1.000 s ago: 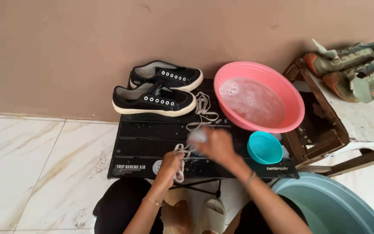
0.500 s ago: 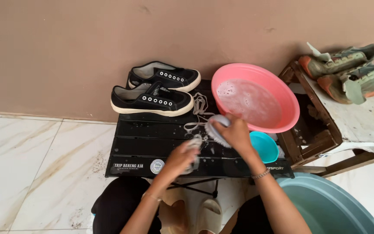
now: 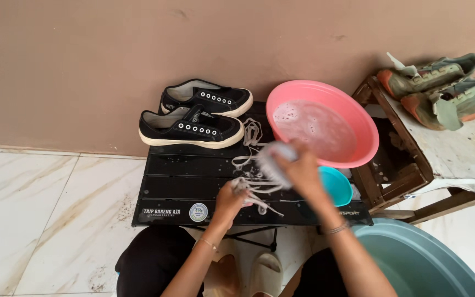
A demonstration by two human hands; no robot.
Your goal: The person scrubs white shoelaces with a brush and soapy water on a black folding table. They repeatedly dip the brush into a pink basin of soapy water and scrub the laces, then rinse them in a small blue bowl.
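Since half a second ago the right hand (image 3: 303, 171) has drawn back toward the table's near right side, still clenched on a pale brush (image 3: 273, 157) over the white laces (image 3: 251, 184). Left hand (image 3: 229, 199) pins the laces at the table (image 3: 182, 181) near edge, fingers closed on them. Two black shoes (image 3: 193, 127) sit at the far edge, beside the pink basin (image 3: 358, 118).

Brown wall (image 3: 83, 55), marble floor (image 3: 28, 220), wooden stool (image 3: 391, 176)
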